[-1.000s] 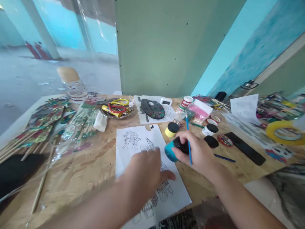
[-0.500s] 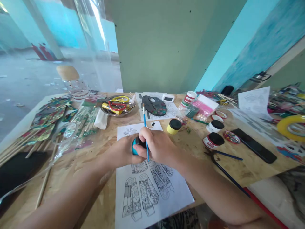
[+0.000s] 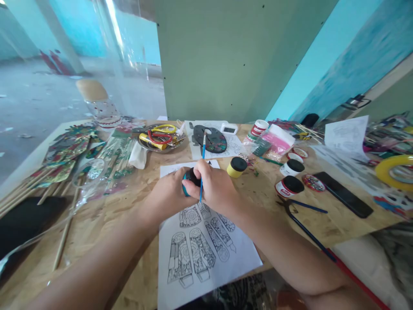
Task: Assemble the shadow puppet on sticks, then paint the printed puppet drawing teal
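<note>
Jar (image 3: 192, 175), round, seemingly plastic, clamped by left hand (image 3: 167, 191) and right hand (image 3: 217, 184); slim brush (image 3: 204, 148) in the latter.

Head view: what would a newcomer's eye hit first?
Two hands at the centre: the left hand wraps a teal jar, while the right hand grips its black lid with a blue paintbrush, bristles up, also in its fingers. Beneath them lies a white sheet of black line drawings. Next, the tall green panel behind the table and the yellow tape roll at the right edge.
</note>
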Demonstrator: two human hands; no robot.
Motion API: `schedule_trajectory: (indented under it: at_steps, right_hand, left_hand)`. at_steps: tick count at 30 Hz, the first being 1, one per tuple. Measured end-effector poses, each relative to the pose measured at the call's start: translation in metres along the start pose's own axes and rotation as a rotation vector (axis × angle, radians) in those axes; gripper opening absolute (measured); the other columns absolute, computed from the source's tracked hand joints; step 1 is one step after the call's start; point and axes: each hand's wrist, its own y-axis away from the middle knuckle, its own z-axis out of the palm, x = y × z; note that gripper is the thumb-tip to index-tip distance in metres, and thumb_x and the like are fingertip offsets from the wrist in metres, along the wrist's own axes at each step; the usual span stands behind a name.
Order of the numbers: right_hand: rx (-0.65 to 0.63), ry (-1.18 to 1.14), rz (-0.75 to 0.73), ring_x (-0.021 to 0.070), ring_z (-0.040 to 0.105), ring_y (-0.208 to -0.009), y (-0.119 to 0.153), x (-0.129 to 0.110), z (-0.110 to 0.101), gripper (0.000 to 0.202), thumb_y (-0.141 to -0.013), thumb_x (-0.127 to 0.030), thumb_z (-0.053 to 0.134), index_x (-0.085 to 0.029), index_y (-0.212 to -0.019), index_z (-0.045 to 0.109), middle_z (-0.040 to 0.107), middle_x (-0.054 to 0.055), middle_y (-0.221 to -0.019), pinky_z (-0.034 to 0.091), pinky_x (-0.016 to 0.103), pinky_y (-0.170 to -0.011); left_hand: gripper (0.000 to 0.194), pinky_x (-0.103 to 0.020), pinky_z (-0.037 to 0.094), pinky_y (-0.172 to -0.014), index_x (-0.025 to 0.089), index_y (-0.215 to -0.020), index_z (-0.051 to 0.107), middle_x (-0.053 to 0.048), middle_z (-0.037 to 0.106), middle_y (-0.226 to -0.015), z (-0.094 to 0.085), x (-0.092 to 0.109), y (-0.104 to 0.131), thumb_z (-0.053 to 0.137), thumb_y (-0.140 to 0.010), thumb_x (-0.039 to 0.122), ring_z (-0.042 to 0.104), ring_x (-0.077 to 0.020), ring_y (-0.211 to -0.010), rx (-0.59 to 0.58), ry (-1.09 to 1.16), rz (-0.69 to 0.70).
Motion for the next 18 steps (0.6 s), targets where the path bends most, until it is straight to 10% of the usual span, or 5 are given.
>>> schedule_trajectory:
  at_steps: [6,11,18]
  right_hand:
    - [-0.136,-0.146,-0.302,0.0166,0.054,-0.068,0.008,0.008,-0.012,0.023,-0.089,-0.041,0.049,-0.025,-0.087,0.033,0.061,0.003,-0.084,0.038,0.029,-0.059]
    - [-0.007,-0.199,-0.221,0.0211,0.061,-0.09,0.016,0.017,-0.012,0.026,-0.086,-0.031,0.053,-0.022,-0.106,0.037,0.06,0.01,-0.103,0.048,0.035,-0.078]
    - [-0.047,-0.119,0.012,0.0184,0.06,-0.07,0.015,0.015,-0.009,0.026,-0.087,-0.039,0.057,-0.024,-0.092,0.037,0.06,0.003,-0.087,0.045,0.031,-0.06]
  left_hand:
    - [0.023,-0.023,0.047,-0.058,0.022,-0.091,0.056,0.005,0.064,-0.079,-0.019,-0.013,0.0,0.063,-0.072,0.032,0.06,-0.0126,-0.069,-0.503,0.434,0.041]
    - [0.047,-0.038,0.052,-0.075,0.019,-0.114,0.052,-0.006,0.069,-0.1,-0.003,-0.013,0.0,0.066,-0.072,0.036,0.066,-0.0246,-0.089,-0.08,0.124,-0.032]
    - [0.039,-0.046,0.05,-0.084,0.02,-0.111,0.052,-0.008,0.069,-0.099,0.006,-0.014,0.0,0.063,-0.078,0.039,0.064,-0.0291,-0.097,-0.011,-0.025,0.026]
